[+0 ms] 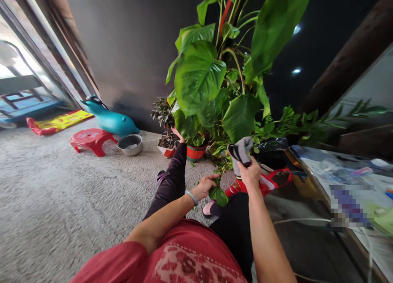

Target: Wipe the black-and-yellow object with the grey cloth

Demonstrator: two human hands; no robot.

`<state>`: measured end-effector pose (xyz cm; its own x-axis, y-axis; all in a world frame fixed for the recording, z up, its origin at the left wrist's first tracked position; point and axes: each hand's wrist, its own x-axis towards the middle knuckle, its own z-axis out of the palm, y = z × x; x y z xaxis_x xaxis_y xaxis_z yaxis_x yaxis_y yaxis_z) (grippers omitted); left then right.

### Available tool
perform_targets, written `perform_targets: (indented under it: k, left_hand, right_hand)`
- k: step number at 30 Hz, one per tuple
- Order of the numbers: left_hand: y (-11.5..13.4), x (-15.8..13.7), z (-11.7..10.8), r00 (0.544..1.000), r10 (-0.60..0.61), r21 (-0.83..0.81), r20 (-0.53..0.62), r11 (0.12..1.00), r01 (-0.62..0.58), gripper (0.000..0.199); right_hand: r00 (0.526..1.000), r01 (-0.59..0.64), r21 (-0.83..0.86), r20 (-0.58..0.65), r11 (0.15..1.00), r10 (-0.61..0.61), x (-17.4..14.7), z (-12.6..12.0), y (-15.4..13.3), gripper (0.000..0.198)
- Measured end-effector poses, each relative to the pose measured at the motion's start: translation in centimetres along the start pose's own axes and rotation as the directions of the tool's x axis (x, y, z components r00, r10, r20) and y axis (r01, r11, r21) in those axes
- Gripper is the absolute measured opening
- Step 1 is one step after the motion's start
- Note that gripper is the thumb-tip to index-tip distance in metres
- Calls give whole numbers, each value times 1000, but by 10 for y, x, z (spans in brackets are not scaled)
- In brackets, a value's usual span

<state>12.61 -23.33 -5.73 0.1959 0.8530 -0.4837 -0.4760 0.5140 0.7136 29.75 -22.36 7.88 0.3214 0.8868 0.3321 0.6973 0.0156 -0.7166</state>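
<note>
My left hand [206,187], with a grey bangle at the wrist, is closed on a leafy stem [219,196] whose green leaves hang below the fingers. To its right, my right hand [251,172] grips a folded grey and black cloth [243,149], held up in front of the foliage. Just beyond both hands stands a large broad-leaved potted plant [201,76] in a red and green pot [196,153]. Low leafy stems [225,164] spill over the floor beside that pot.
A smaller dark-leaved plant [167,142] stands left of the pot, near a dark-clothed limb [172,174]. Farther left are a metal bowl [130,144], a red stool [92,140] and a teal toy animal [116,120]. A cluttered table [319,158] borders the right side.
</note>
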Motion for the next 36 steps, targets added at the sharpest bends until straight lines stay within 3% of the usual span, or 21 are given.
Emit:
perform_targets:
  k: [3,5,6,8,10,11,13,15,17,19,21,24,26,28,30,33,36]
  left_hand:
    - [13,2,-10,999,35,-5,-38,999,-35,41]
    - [22,5,-18,998,43,-4,-39,999,-43,36]
    - [24,6,-21,998,38,-9,-41,999,-39,37]
    - [27,9,-26,998,31,-38,-55,999,-33,45]
    - [27,11,-28,998,23,-71,-63,997,-28,52]
    - [27,11,-30,998,19,-77,-62,997,-24,54]
    - [27,13,-34,999,13,-60,-46,998,-16,55]
    - [28,15,-41,999,16,-28,-51,999,-17,54]
    - [29,18,-50,998,22,-9,-66,1000,-23,50]
    - [30,21,-58,998,20,-6,-65,1000,-21,45]
    - [30,23,-63,998,18,-15,-57,1000,-18,42]
    - [29,25,-61,997,28,-14,-65,999,-29,43]
    - [30,25,-57,997,44,9,-57,999,-44,45]
    - [32,25,-55,997,66,31,-30,997,-65,46]
    - [34,25,-58,996,86,53,-11,995,-85,47]
    - [36,27,-70,993,110,136,-41,985,-104,40]
    - [44,34,-80,987,128,258,-101,961,-98,31]
  right_hand:
    - [948,28,-30,319,999,-17,-18,-2,0,24]
    - [911,99,51,396,994,-111,-22,-12,-4,29]
    - [913,151,93,369,984,-175,-18,-18,-8,35]
    - [939,274,118,179,954,-292,6,-24,-20,43]
    - [944,330,23,7,944,-330,40,-17,-33,42]
    - [952,304,-50,-11,951,-305,54,-8,-38,42]
    - [979,200,-179,68,963,-191,68,16,-40,41]
    - [975,135,-241,207,961,-84,56,39,-31,40]
    - [947,140,-229,315,963,-63,28,49,-15,40]
    - [926,172,-161,362,972,-104,3,41,0,42]
    - [927,202,-36,330,979,-179,-1,21,9,44]
    - [954,263,82,126,961,-272,34,-10,2,44]
    - [973,228,-8,34,974,-228,63,-12,-12,43]
    - [992,124,-132,44,984,-119,75,3,-25,37]
    - [983,49,-185,185,981,-15,60,28,-30,28]
    - [899,55,-125,437,991,5,3,55,-19,32]
    - [861,-4,16,508,1000,-5,-47,49,3,37]
